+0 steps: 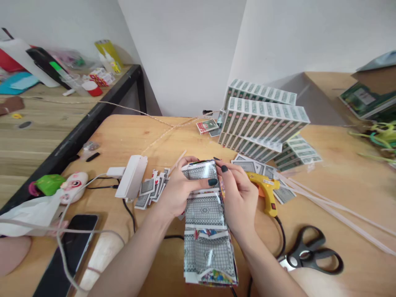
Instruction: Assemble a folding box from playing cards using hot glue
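A long box-like piece built of joined playing cards (204, 210), grey patterned backs facing up, stretches toward me across the middle of the view. My left hand (182, 187) grips its far end, with the thumb lying flat on the top card. At the right side of that end, my right hand (237, 194) has its fingers bent and pressed against the edge near the corner. Colourful printing shows along the piece's seams and near end. A yellow hot glue gun (266, 190) lies just right of my right hand. Loose playing cards (151, 189) are scattered left of my left hand.
Stacked card boxes (262, 119) stand at the back right, with more loose cards (247, 165) before them. Black-handled scissors (312, 251) and clear glue sticks (334, 206) lie right. A white power strip (132, 176), cables and a phone (69, 255) occupy the left.
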A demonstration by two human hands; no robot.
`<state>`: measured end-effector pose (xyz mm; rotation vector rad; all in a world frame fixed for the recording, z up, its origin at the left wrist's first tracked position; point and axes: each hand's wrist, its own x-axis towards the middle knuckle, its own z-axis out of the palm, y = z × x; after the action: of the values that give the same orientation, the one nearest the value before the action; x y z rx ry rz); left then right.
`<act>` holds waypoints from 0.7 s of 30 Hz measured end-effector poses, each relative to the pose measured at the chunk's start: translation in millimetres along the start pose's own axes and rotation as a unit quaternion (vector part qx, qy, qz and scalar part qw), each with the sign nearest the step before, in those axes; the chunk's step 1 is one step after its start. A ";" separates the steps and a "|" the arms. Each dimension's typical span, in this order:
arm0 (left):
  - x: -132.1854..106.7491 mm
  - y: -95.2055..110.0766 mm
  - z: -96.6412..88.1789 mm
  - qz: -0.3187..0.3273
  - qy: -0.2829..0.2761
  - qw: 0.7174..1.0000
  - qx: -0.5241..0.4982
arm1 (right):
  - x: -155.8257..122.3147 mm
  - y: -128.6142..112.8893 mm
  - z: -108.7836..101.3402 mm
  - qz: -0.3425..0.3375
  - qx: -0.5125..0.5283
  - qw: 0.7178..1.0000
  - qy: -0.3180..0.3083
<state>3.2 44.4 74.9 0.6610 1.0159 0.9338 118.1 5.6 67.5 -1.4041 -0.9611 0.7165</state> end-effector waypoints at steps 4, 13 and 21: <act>-3.1 1.0 0.6 0.025 -0.001 1.000 -0.007 | -2.8 -6.4 -0.3 -0.035 -0.006 0.999 0.002; -4.4 -1.6 2.1 0.046 -0.002 0.999 -0.012 | -5.7 -11.3 0.0 -0.058 -0.016 0.998 0.004; -8.9 0.5 5.5 0.053 0.003 0.998 -0.018 | -7.8 -17.5 -0.6 -0.045 0.039 0.998 -0.020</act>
<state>6.1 36.5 81.2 0.6868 0.9748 1.0453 112.7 -2.8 83.9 -1.2752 -1.0109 0.7088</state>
